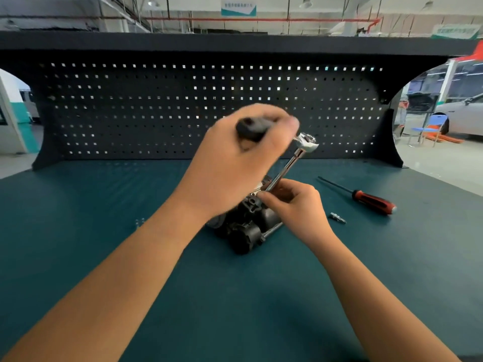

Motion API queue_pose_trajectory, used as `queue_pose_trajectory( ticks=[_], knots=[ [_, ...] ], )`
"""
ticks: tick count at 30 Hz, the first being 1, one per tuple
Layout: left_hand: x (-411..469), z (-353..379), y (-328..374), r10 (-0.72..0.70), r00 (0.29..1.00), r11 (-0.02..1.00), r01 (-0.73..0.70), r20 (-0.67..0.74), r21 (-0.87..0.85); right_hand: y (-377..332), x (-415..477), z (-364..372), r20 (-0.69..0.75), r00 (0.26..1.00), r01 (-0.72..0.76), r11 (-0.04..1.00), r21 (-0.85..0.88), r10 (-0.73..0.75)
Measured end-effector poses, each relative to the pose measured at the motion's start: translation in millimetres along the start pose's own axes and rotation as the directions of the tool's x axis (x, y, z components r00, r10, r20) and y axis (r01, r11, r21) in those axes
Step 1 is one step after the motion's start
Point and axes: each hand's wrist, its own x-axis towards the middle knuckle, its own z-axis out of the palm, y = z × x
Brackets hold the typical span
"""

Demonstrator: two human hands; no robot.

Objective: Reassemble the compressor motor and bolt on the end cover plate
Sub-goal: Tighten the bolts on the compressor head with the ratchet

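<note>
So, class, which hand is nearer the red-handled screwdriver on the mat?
Right. The right hand sits just left of the screwdriver, pinching the extension bar; the left hand is farther left, raised, gripping the ratchet handle.

No legible text anywhere (lettering on the hanging ceiling banner (238,7) and green sign (454,31) too blurred)

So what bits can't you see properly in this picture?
Head view, all of it:
- The bolt and socket tip: hidden behind the right hand, which pinches the extension bar.
- The end cover plate: covered by both hands, so its fit on the motor cannot be told.
- The ratchet handle: mostly inside the blurred left hand.
- Tiny shiny things left of the motor: too small and blurred to name.
</note>
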Motion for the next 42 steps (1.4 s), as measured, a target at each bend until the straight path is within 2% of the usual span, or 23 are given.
queue_pose_trajectory(
  ticks=[2,5,7,12,16,24,28,30,32,37,40,42],
  knots=[
    [-8.3,-1.3,2.0,0.051,0.998,0.997,-0.049,-0.024,0.061,-0.5,1.9,0.6,0.004,1.0,0.0,1.0,-0.015,0.0],
    [-7.9,-3.9,-6.6,-0.033,0.987,0.993,0.014,-0.16,-0.116,-1.7,0.9,2.0,-0.003,0.999,0.035,0.999,-0.009,-0.035],
    [-4.5,-3.2,-14.5,-0.053,0.969,0.979,0.003,-0.24,-0.205,-2.2,-0.8,4.1,-0.003,0.999,0.044,0.999,-0.003,-0.044],
    [8.1,-1.3,-23.4,-0.124,0.954,0.92,0.008,-0.273,-0.392,0.0,-3.9,0.0,0.108,0.994,0.003,0.999,0.044,-0.008],
    [26.0,-12.3,-31.8,-0.187,0.963,0.87,0.07,-0.195,-0.488,1.1,-6.6,-5.7,0.188,0.982,-0.008,0.998,0.065,-0.005],
    [72.0,-5.9,-43.0,-0.29,0.957,0.783,0.244,0.013,-0.572,8.7,-16.9,11.3,-0.064,0.997,0.046,0.999,0.007,-0.046],
    [83.8,-6.5,-46.4,-0.374,0.918,0.718,0.376,0.13,-0.586,10.1,-15.4,12.2,-0.067,0.996,0.056,0.998,-0.004,-0.056],
    [81.3,-13.0,-45.5,-0.385,0.911,0.709,0.395,0.15,-0.584,10.5,-12.4,10.0,-0.04,0.998,0.054,0.999,0.001,-0.054],
    [69.7,-17.9,-41.0,-0.33,0.933,0.761,0.352,0.143,-0.545,9.7,-10.7,6.8,-0.007,0.998,0.058,0.998,-0.009,-0.058],
    [22.0,-7.2,-14.0,-0.09,0.992,0.941,0.113,0.088,-0.319,6.0,-9.3,-4.6,0.053,0.998,0.033,0.999,0.016,-0.034],
    [-3.1,5.4,-4.3,0.059,0.997,0.984,-0.051,0.043,-0.172,5.2,-8.5,-9.4,0.062,0.998,0.025,0.999,-0.024,-0.023],
    [-12.4,9.0,-5.3,0.069,0.998,0.986,-0.069,-0.011,-0.15,4.6,-8.5,-10.0,0.068,0.997,0.025,0.999,-0.034,-0.022]
  ],
)
